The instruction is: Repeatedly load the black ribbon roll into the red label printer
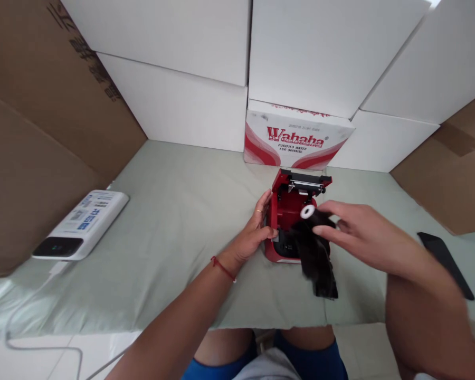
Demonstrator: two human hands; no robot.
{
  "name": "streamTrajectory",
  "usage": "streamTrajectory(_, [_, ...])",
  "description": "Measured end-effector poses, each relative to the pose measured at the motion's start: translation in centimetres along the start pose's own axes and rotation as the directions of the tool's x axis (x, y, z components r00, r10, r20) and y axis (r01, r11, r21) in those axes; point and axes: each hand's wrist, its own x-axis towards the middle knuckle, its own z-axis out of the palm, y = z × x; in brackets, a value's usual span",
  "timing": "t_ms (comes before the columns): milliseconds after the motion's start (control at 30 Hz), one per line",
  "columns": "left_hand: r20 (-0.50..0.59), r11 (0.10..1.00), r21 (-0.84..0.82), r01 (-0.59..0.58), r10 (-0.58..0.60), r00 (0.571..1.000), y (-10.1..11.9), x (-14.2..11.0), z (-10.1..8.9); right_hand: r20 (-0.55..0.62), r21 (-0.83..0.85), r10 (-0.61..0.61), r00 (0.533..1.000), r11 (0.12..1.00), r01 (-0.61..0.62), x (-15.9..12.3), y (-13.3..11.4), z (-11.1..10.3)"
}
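A small red printer [287,211] stands on the green cloth with its lid [303,182] open toward the back. My left hand [255,232] rests against the printer's left side, fingers curled on its edge. My right hand [356,232] pinches a dark roll with a white core [307,212] just above the printer's open bay. A loose black strip [319,261] hangs from the roll down over the printer's front.
A white power bank with a cable [83,224] lies at the left. A black phone [445,256] lies at the right. White boxes and a red-and-white Wahaha carton [296,137] line the back; brown cardboard stands on both sides. Green cloth [182,211] covers the table.
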Motion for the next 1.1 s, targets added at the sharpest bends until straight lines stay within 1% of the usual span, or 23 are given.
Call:
streamTrajectory(33, [-0.007,1.000,-0.002,0.007,-0.007,1.000,0.1,0.0,0.1,-0.035,0.089,0.011,0.999,0.996,-0.008,-1.5,1.4,-0.8])
streamTrajectory(67, [-0.014,1.000,-0.005,0.014,-0.014,1.000,0.2,0.0,0.1,-0.062,0.131,0.061,0.996,0.990,-0.052,-3.0,3.0,-1.5])
streamTrajectory(133, [-0.024,1.000,-0.014,0.023,-0.024,0.999,0.3,0.1,0.2,-0.102,0.107,0.203,0.974,0.976,-0.192,-5.3,6.5,-2.1])
streamTrajectory(167, [-0.026,0.999,-0.020,0.026,-0.027,0.999,0.3,0.1,0.3,-0.089,0.085,0.253,0.963,0.966,-0.245,-6.1,8.2,-2.0])
streamTrajectory(200, [-0.025,0.999,-0.029,0.027,-0.027,0.999,0.3,0.1,0.3,-0.053,0.060,0.283,0.958,0.958,-0.280,-6.6,9.8,-1.7])
streamTrajectory(267, [-0.024,0.999,-0.046,0.023,-0.024,0.999,0.3,0.2,0.4,0.037,0.001,0.321,0.946,0.947,-0.321,-6.9,12.3,-0.2])
streamTrajectory(300, [-0.024,0.998,-0.052,0.020,-0.022,0.999,0.3,0.2,0.4,0.065,-0.034,0.337,0.939,0.942,-0.335,-6.8,13.1,0.7])
streamTrajectory(333, [-0.023,0.998,-0.054,0.015,-0.017,1.000,0.3,0.2,0.4,0.070,-0.067,0.355,0.932,0.934,-0.351,-6.6,13.6,1.7])
streamTrajectory(400, [-0.020,0.999,-0.052,0.006,-0.007,1.000,0.2,0.3,0.4,0.010,-0.103,0.387,0.922,0.918,-0.384,-6.0,13.9,3.8])
streamTrajectory(467, [-0.015,0.999,-0.049,0.000,-0.001,1.000,0.2,0.3,0.4,-0.099,-0.067,0.372,0.923,0.923,-0.379,-5.3,13.2,5.5])
streamTrajectory(500, [-0.013,0.999,-0.048,-0.002,0.001,1.000,0.2,0.3,0.4,-0.148,-0.025,0.336,0.930,0.939,-0.343,-5.0,12.6,6.1])
streamTrajectory(567, [-0.013,0.999,-0.044,-0.006,0.005,1.000,0.3,0.3,0.4,-0.203,0.064,0.229,0.952,0.973,-0.220,-4.1,11.1,7.2])
streamTrajectory(600, [-0.016,0.999,-0.043,-0.006,0.005,1.000,0.4,0.3,0.4,-0.200,0.092,0.172,0.965,0.983,-0.156,-3.6,10.3,7.7])
streamTrajectory(633, [-0.018,0.999,-0.044,-0.003,0.002,1.000,0.5,0.2,0.4,-0.172,0.101,0.126,0.977,0.989,-0.110,-3.1,9.5,8.1])
streamTrajectory(667, [-0.018,0.999,-0.047,0.004,-0.004,1.000,0.5,0.2,0.5,-0.124,0.086,0.100,0.987,0.992,-0.090,-2.5,8.8,8.5])
streamTrajectory(733, [-0.018,0.998,-0.055,0.018,-0.019,1.000,0.6,0.2,0.5,-0.021,-0.002,0.111,0.994,0.994,-0.111,-1.4,7.5,9.2])
streamTrajectory(800, [-0.019,0.998,-0.061,0.031,-0.032,0.999,0.7,0.2,0.5,0.033,-0.094,0.157,0.987,0.984,-0.153,-0.8,6.6,9.6])
streamTrajectory(867, [-0.021,0.997,-0.061,0.037,-0.038,0.999,0.7,0.2,0.5,0.062,-0.142,0.174,0.983,0.976,-0.164,-0.9,6.4,9.2])
streamTrajectory(900, [-0.020,0.997,-0.061,0.040,-0.041,0.999,0.7,0.2,0.5,0.092,-0.133,0.152,0.984,0.981,-0.139,-1.3,6.6,8.5])
streamTrajectory(933, [-0.020,0.997,-0.058,0.042,-0.043,0.999,0.7,0.2,0.5,0.126,-0.101,0.105,0.987,0.991,-0.092,-2.0,6.8,7.4])
streamTrajectory(1000, [-0.022,0.998,-0.050,0.043,-0.044,0.999,0.7,0.2,0.5,0.169,0.017,-0.053,0.984,0.999,0.051,-3.8,7.5,4.2])
streamTrajectory(1033, [-0.023,0.998,-0.046,0.041,-0.043,0.999,0.6,0.1,0.5,0.135,0.071,-0.138,0.981,0.989,0.129,-4.7,7.7,2.3])
streamTrajectory(1100, [-0.021,0.998,-0.041,0.041,-0.042,0.999,0.6,0.1,0.5,0.038,0.067,-0.251,0.967,0.966,0.248,-6.1,7.4,-1.4])
